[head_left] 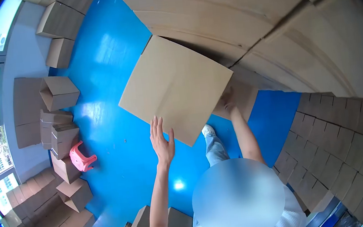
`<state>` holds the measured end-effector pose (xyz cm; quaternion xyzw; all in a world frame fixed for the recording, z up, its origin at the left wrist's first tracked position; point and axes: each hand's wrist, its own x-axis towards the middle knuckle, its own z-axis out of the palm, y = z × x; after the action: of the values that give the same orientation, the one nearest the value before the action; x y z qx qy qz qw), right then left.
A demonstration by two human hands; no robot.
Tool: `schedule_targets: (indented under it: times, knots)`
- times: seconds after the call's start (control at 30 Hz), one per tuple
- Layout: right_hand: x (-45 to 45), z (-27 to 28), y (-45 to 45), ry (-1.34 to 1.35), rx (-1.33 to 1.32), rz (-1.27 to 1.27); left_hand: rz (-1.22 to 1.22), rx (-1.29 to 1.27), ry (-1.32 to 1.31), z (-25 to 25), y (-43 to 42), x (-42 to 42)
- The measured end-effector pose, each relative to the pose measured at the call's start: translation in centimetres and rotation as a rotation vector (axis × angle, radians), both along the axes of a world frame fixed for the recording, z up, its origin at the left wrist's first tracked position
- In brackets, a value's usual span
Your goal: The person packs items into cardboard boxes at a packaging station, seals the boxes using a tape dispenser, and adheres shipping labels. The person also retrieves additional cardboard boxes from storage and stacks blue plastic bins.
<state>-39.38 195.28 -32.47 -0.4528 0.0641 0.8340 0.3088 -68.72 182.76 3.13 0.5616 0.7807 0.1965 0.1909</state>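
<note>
Currently I see the box beside the stack. The left hand is at the box's near edge, fingers apart; the right hand is at its right side, grip too shadowed to tell.

Yeah, no readable text anywhere here. Can't make out any label, brand, number or sign either, tbh.

Shadow obscures the right hand beside the large carton, its fingers' contact unclear. Below them, a blurred disc covers part of the person; above, stacked cartons pass the top edge.
</note>
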Motion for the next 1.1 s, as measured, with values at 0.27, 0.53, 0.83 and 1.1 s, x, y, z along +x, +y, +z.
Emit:
schedule_targets:
  times: [0.27,0.53,0.83,1.1]
  knots:
    - [1.6,9.2,14.4,-0.581,0.332,0.631,0.033,-0.189,0.069,-1.4,-2.1,0.3]
    - [-5.4,15.4,10.3,-0.7,0.802,1.256,0.62,-0.247,-0.412,-2.2,-8.8,0.1]
    - [-15.1,29.6,-16.2,-0.804,1.836,1.389,1.122,-0.122,-1.26,-2.5,-28.5,0.4]
    - [-12.9,32.2,-42.7,-0.175,2.431,1.64,1.587,-0.276,-0.631,-3.0,-59.4,16.6]
